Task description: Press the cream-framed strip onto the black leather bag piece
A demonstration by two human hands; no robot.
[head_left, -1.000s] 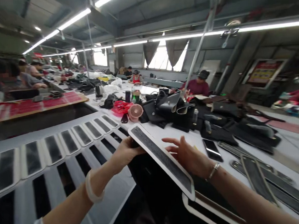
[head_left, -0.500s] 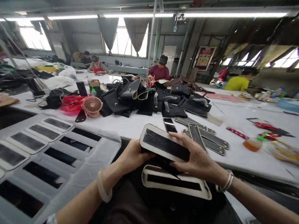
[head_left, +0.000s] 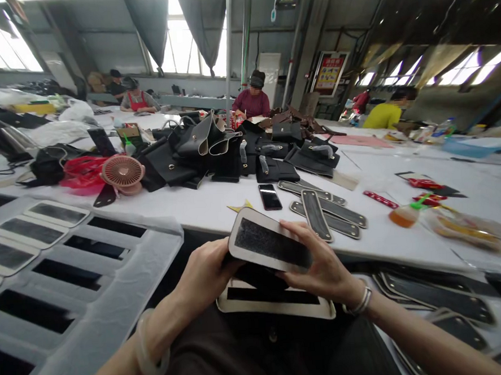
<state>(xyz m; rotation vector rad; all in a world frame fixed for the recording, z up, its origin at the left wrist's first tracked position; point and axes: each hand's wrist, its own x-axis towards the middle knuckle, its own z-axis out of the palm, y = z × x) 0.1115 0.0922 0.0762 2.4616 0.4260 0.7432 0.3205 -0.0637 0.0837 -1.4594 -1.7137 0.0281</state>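
Between my hands is a rounded, pale-edged panel [head_left: 273, 242] with a dark strip along its middle. My left hand [head_left: 208, 269] grips its left end, the thumb underneath. My right hand [head_left: 323, 265] clasps the right end, with fingers over the upper edge and thumb at the lower one. Just below lies a pale-rimmed opening or flap [head_left: 279, 311] with a black strip, seemingly part of the black bag [head_left: 273, 338] at my lap. Dark material between panel and rim is mostly shadowed, so I cannot tell how they join.
Similar pale panels [head_left: 30, 232] lie on a translucent sheet [head_left: 141, 273] at left. Ahead are a pink fan [head_left: 123, 174], piled black bags [head_left: 197, 151], a phone [head_left: 270, 197] and dark straps [head_left: 315, 214]. A glue bottle [head_left: 404, 216] stands right. Several people work beyond.
My view has turned slightly right and down, so the table's things sit further left. Both hands keep hold of the panel, which has hardly changed its tilt.
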